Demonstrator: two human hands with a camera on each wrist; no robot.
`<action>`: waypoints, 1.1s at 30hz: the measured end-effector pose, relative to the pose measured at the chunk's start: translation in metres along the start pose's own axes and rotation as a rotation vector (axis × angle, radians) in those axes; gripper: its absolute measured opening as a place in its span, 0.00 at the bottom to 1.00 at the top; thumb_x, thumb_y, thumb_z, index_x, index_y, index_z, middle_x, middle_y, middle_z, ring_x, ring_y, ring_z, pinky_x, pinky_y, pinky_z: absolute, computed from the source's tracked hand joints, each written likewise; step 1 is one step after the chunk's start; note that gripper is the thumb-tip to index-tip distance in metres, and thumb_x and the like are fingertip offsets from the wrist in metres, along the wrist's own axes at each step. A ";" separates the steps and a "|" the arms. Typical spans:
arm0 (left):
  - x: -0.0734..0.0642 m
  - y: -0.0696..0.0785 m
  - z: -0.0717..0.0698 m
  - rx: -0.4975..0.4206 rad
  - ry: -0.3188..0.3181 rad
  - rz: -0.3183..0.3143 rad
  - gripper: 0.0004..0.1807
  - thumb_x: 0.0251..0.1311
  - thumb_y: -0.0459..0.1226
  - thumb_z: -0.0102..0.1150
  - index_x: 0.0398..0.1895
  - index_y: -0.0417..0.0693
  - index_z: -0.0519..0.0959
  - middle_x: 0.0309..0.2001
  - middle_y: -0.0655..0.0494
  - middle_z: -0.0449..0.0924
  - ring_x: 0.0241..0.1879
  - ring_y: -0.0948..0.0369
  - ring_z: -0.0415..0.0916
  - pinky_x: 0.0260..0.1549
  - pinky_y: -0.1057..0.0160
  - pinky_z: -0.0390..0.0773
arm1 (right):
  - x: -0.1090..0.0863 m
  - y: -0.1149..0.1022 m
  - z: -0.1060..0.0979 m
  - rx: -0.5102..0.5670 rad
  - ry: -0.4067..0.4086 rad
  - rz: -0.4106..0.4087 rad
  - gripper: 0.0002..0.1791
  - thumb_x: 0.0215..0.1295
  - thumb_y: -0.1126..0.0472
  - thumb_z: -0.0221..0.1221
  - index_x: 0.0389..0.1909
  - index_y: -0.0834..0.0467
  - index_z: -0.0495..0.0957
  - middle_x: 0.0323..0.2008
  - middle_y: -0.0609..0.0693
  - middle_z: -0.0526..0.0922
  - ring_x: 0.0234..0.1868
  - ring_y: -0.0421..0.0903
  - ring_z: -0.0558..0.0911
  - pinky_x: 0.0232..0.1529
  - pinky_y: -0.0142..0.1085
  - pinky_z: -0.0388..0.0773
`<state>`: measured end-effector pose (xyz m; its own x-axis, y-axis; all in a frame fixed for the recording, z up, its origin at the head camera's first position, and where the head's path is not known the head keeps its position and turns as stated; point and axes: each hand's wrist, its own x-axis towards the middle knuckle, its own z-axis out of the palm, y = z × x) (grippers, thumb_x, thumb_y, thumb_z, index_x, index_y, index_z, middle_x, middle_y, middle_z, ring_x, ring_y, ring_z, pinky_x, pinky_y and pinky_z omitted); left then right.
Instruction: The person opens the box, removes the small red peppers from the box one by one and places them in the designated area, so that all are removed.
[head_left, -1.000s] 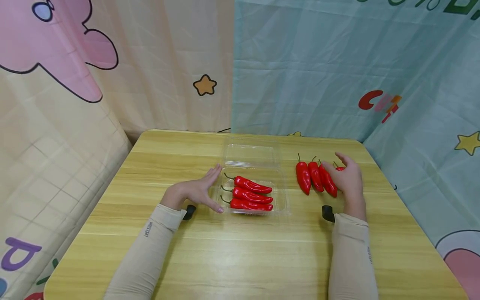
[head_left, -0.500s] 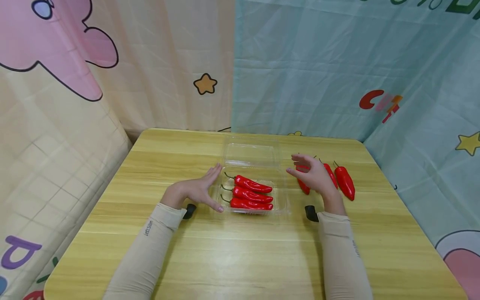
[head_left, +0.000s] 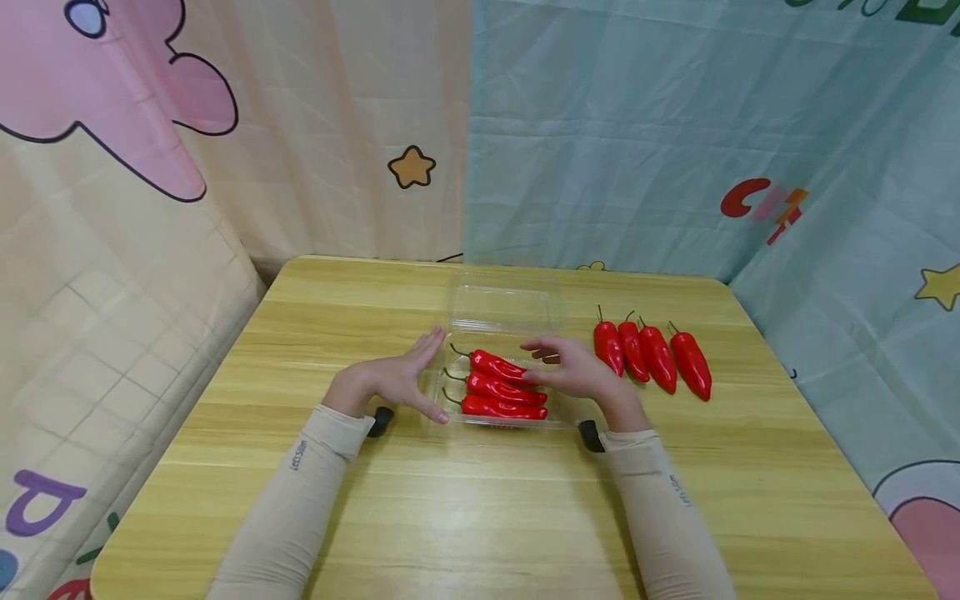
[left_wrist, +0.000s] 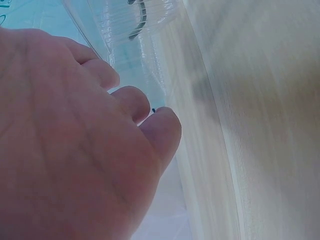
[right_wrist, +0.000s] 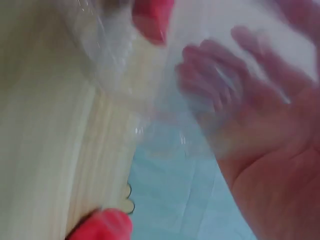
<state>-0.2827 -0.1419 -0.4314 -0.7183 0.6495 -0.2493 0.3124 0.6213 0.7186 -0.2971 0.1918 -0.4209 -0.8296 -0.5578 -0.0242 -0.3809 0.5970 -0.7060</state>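
Observation:
A clear plastic box (head_left: 562,408) lies on the table with its lid (head_left: 502,307) folded back. Three red chili peppers (head_left: 501,388) lie side by side in it, stems to the left. My left hand (head_left: 386,385) rests at the box's left side, thumb and fingers spread. In the left wrist view, the left hand (left_wrist: 75,135) hides part of the box's edge. My right hand (head_left: 576,368) is over the box's right side, fingers loosely bent, its thumb by the tip of the farthest pepper. Through blurred clear plastic, the right wrist view shows that hand (right_wrist: 265,115) holding nothing.
Several more red chili peppers (head_left: 658,358) lie in a row to the right of the box, stems pointing away. Printed curtains (head_left: 592,150) hang behind and beside the wooden table (head_left: 480,517).
My right hand has moved left from the loose peppers to the box, carrying nothing. The loose peppers are uncovered now. My left hand and the box have stayed put.

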 end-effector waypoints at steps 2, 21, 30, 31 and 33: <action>0.000 0.000 0.000 0.002 0.000 -0.003 0.81 0.43 0.58 0.80 0.79 0.49 0.20 0.79 0.49 0.13 0.76 0.52 0.14 0.73 0.44 0.34 | 0.004 -0.003 0.007 -0.052 -0.030 -0.003 0.30 0.65 0.59 0.67 0.66 0.63 0.74 0.62 0.61 0.77 0.60 0.60 0.77 0.60 0.53 0.75; 0.000 0.002 0.000 0.022 0.000 -0.006 0.81 0.43 0.59 0.79 0.79 0.48 0.20 0.78 0.49 0.13 0.76 0.51 0.14 0.72 0.44 0.34 | 0.013 -0.013 0.033 -0.181 -0.064 0.112 0.26 0.67 0.68 0.64 0.66 0.58 0.75 0.58 0.52 0.80 0.56 0.50 0.79 0.57 0.45 0.78; 0.000 0.001 0.001 0.008 0.003 -0.004 0.81 0.42 0.58 0.80 0.79 0.49 0.20 0.79 0.50 0.13 0.76 0.52 0.14 0.73 0.44 0.34 | 0.013 -0.010 0.033 -0.179 -0.044 0.091 0.25 0.67 0.67 0.65 0.65 0.58 0.77 0.57 0.52 0.81 0.55 0.49 0.80 0.56 0.43 0.79; 0.000 0.001 0.001 0.007 0.005 -0.003 0.81 0.42 0.58 0.80 0.79 0.49 0.20 0.78 0.50 0.13 0.76 0.52 0.14 0.73 0.44 0.34 | 0.013 -0.010 0.033 -0.178 -0.044 0.089 0.25 0.67 0.67 0.65 0.65 0.59 0.77 0.57 0.52 0.81 0.55 0.49 0.80 0.56 0.43 0.79; 0.000 0.000 0.001 0.004 0.005 -0.003 0.81 0.43 0.58 0.80 0.79 0.50 0.20 0.78 0.50 0.13 0.76 0.52 0.14 0.72 0.44 0.34 | 0.013 -0.010 0.032 -0.174 -0.046 0.083 0.25 0.67 0.67 0.65 0.65 0.59 0.77 0.58 0.53 0.81 0.55 0.49 0.80 0.56 0.43 0.79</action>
<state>-0.2823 -0.1410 -0.4320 -0.7225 0.6454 -0.2480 0.3126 0.6249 0.7154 -0.2911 0.1599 -0.4372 -0.8430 -0.5261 -0.1120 -0.3804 0.7302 -0.5675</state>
